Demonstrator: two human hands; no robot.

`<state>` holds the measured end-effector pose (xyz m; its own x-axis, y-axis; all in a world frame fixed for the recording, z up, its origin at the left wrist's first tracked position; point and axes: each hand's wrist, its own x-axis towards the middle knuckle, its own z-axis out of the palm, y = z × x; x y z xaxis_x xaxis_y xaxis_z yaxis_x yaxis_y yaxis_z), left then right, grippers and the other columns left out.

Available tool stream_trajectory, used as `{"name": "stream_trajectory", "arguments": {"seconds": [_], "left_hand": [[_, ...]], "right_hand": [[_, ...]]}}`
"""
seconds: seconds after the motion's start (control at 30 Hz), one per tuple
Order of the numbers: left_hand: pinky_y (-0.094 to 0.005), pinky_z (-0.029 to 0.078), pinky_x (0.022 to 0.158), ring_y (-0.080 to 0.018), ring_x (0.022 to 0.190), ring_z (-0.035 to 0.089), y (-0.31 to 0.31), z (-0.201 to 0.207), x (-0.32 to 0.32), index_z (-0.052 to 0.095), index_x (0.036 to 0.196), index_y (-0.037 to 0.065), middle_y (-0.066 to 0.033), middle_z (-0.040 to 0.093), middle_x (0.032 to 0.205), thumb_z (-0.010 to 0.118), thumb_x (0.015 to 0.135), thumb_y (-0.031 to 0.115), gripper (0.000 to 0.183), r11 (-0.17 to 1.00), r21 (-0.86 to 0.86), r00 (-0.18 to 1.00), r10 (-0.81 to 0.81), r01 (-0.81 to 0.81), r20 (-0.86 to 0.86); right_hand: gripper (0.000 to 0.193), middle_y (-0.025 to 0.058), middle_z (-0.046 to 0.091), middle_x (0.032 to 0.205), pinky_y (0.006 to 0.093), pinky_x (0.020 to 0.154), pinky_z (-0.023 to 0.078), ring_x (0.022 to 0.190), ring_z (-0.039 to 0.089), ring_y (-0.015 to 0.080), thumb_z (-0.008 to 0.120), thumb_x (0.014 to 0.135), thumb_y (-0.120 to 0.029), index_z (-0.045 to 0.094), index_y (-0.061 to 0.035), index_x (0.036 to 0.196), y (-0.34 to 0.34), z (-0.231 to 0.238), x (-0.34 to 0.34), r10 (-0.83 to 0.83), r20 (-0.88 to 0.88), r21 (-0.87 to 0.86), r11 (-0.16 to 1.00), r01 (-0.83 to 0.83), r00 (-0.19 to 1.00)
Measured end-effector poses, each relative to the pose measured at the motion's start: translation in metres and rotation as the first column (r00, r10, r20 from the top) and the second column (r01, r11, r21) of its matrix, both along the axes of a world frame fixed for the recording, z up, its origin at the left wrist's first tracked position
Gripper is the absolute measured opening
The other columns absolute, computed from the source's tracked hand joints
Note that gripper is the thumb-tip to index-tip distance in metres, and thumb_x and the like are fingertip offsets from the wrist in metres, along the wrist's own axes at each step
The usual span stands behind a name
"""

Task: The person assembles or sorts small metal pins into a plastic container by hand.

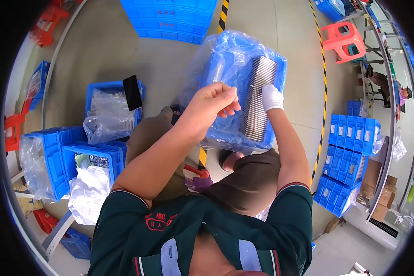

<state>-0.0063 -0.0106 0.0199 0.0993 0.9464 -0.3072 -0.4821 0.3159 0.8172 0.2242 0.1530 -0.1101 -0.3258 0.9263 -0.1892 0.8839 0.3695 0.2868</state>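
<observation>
In front of me sits a blue plastic crate (284, 69) lined with clear plastic film (225, 69). Along its right side runs a long row of thin, closely packed metal pieces (255, 115). My right hand (272, 97), in a white glove, touches or hovers just over the right edge of this row; its fingertips are hidden. Above the crate's left part, my bare left hand (218, 99) is closed, thumb pressed against the curled fingers. Whatever it may hold is too small or hidden to make out.
Stacked blue crates stand ahead (170, 20) and at right (347, 147). On my left, a black phone (132, 93) lies on a crate with film-wrapped pieces (110, 110). Nearby, another crate (117, 158) holds small metal parts. A pink stool (344, 40) stands far right.
</observation>
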Motion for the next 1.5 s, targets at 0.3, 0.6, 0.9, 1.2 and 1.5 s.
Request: {"name": "stream_trajectory", "arguments": {"seconds": [0.3,0.6,0.9,1.2,1.5], "left_hand": [[-0.0229,0.04,0.066,-0.0097,0.07,0.051,-0.001,0.003,-0.003,0.054,0.084,0.008,-0.0042,0.058,0.079,0.047,0.088,0.026,0.02,1.0,0.007,1.0,0.0,0.0,0.002],[-0.0233,0.039,0.067,-0.0101,0.071,0.051,0.0,0.001,0.001,0.053,0.084,0.008,-0.0045,0.058,0.079,0.047,0.088,0.026,0.02,0.999,0.025,0.999,-0.035,0.035,-0.005],[-0.0228,0.038,0.065,-0.009,0.069,0.05,-0.004,0.002,0.001,0.054,0.081,0.008,-0.0033,0.058,0.078,0.048,0.087,0.026,0.02,1.0,0.008,1.0,-0.023,0.023,-0.018],[-0.0226,0.039,0.065,-0.0084,0.068,0.051,0.0,-0.001,-0.007,0.055,0.082,0.009,-0.0029,0.059,0.079,0.05,0.087,0.028,0.02,0.999,0.003,0.999,0.038,-0.038,-0.025],[-0.0231,0.042,0.061,-0.0109,0.067,0.053,0.009,-0.02,0.008,0.055,0.086,0.007,-0.0053,0.06,0.077,0.054,0.085,0.027,0.02,1.0,0.016,1.0,-0.021,0.021,-0.013]], "right_hand": [[0.016,0.0108,0.063,0.076,0.0358,0.06,0.051,0.071,0.063,0.0256,0.048,0.076,-0.009,0.063,-0.0074,0.073,-0.004,0.009,-0.016,0.082,0.001,0.076,0.994,-0.082,0.997],[0.039,0.0089,0.041,0.127,0.0469,0.098,0.025,0.123,0.03,0.024,0.039,0.083,-0.017,0.049,-0.005,0.118,-0.012,-0.025,-0.036,0.378,0.423,-0.033,0.915,-0.403,0.823],[0.035,0.0058,0.044,0.123,0.0447,0.097,0.027,0.122,0.031,0.0213,0.04,0.083,-0.018,0.05,-0.0078,0.115,-0.02,-0.012,-0.042,0.331,0.393,-0.225,0.939,-0.259,0.858],[0.018,0.0155,0.058,0.094,0.0372,0.079,0.044,0.091,0.054,0.031,0.05,0.076,-0.01,0.058,-0.0064,0.09,-0.04,0.102,0.028,0.119,-0.433,0.211,0.977,-0.028,0.894],[0.025,0.0179,0.06,0.094,0.0382,0.08,0.044,0.089,0.056,0.0323,0.052,0.076,-0.023,0.063,-0.0092,0.094,-0.311,0.02,0.255,-0.684,-0.368,-0.201,0.72,0.664,0.63]]}}
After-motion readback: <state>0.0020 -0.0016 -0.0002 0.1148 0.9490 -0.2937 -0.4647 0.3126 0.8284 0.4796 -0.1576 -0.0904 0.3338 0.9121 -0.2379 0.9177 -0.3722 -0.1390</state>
